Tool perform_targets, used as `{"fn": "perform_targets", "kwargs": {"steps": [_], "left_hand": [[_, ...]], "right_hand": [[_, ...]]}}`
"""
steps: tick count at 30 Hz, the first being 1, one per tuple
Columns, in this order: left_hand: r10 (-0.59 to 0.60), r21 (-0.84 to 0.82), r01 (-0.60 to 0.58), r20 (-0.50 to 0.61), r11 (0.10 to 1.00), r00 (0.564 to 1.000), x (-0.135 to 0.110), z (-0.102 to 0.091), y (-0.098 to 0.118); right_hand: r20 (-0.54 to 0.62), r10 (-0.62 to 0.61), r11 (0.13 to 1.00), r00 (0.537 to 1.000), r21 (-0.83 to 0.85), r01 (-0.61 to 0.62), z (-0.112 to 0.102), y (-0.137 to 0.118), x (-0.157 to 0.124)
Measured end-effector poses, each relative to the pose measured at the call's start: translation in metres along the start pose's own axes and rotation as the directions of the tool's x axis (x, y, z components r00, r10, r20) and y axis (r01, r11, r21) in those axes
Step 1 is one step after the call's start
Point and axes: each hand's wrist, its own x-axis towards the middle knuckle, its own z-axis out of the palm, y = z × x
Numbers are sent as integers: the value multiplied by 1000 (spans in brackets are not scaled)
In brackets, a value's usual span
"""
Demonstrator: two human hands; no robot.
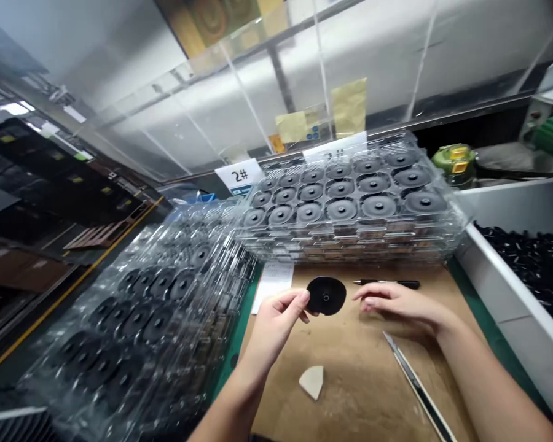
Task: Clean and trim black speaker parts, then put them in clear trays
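Pinched by its left edge, a round black disc [327, 296] with a small hub at its centre is held up over the brown work board [350, 368] by my left hand [283, 313]. My right hand [391, 301] hovers to the right of the disc, apart from it, fingers loosely curled and holding nothing visible. Behind its fingers lies a black pen [408, 284]. Nearer to me on the board are a utility knife [417, 383] and a pale wedge-shaped piece [312, 382].
Stacked clear plastic trays [350, 236] filled with similar discs stand behind the board. More such trays [166, 319] are at the left. A grey bin [516, 294] of small black parts stands at right. A "2#" sign [239, 176] and a green-yellow object [455, 162] are farther back.
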Motion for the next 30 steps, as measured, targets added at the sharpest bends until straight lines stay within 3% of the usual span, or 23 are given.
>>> {"fn": "perform_targets", "kwargs": {"steps": [4,7,10,13,17,21,25,26,27,28,30], "left_hand": [[-28,-114,21,-64,993,998,-31,-13,-21],[-58,-239,45,-49,970,997,-49,-12,-36],[-89,-390,101,48,915,995,-68,-5,-52],[-131,-534,230,218,814,967,-86,-4,-69],[-137,-642,501,529,581,837,-101,-15,-89],[-78,-606,589,658,535,749,-109,-26,-102],[3,-514,734,820,444,572,-118,-28,-110],[26,-508,758,837,409,547,-121,-28,-112],[40,-525,765,833,373,553,-124,-29,-114],[39,-568,751,805,338,591,-127,-30,-115],[-11,-684,675,700,276,714,-134,-34,-117]], "right_hand": [[-115,-129,975,985,-195,105,46,-44,-15],[-200,-335,871,921,-438,222,87,-63,-12],[-238,-419,807,876,-540,239,116,-65,-7],[-210,-407,792,889,-567,229,133,-63,-8],[-10,-357,709,934,-654,265,151,-65,-11],[198,-280,619,939,-710,334,169,-68,-5],[301,-195,628,934,-693,354,181,-70,3],[307,-189,644,933,-678,354,183,-69,4],[287,-194,665,938,-665,341,184,-66,5],[219,-200,686,955,-665,296,184,-62,5],[-48,-184,715,982,-691,100,184,-45,4]]}}
